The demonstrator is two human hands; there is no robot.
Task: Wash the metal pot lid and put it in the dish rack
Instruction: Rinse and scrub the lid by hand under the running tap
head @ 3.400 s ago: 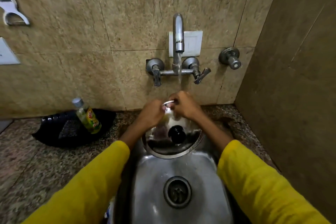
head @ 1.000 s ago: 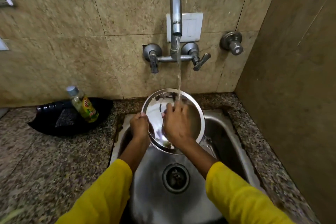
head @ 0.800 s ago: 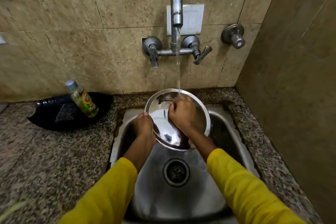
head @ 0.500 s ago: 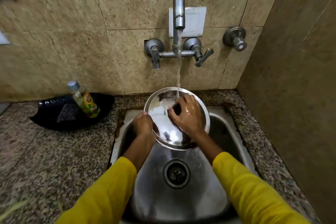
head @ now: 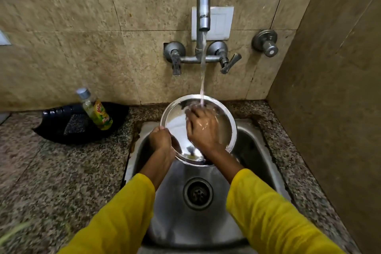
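Observation:
The round metal pot lid (head: pixel 175 121) is held tilted over the steel sink (head: pixel 257 150), its shiny underside turned toward me. My left hand (head: pixel 160 140) grips the lid's left rim. My right hand (head: pixel 203 128) lies flat on the inner face, fingers spread toward the top edge, wet. Water runs from the wall tap (head: pixel 203 4) in a thin stream onto the lid's upper part, just above my right fingers. No dish rack is in view.
A dish soap bottle (head: pixel 95 110) leans in a black tray (head: pixel 61 132) with a scrub pad on the granite counter (head: pixel 51 171) to the left. The sink drain (head: pixel 198 193) lies below the lid. A tiled side wall (head: pixel 329 99) closes the right.
The lid was turned from knob-up to underside-up between 3.4 s ago and one second ago, and the water stream became stronger. My right hand has been sliding over the inner face toward its top edge.

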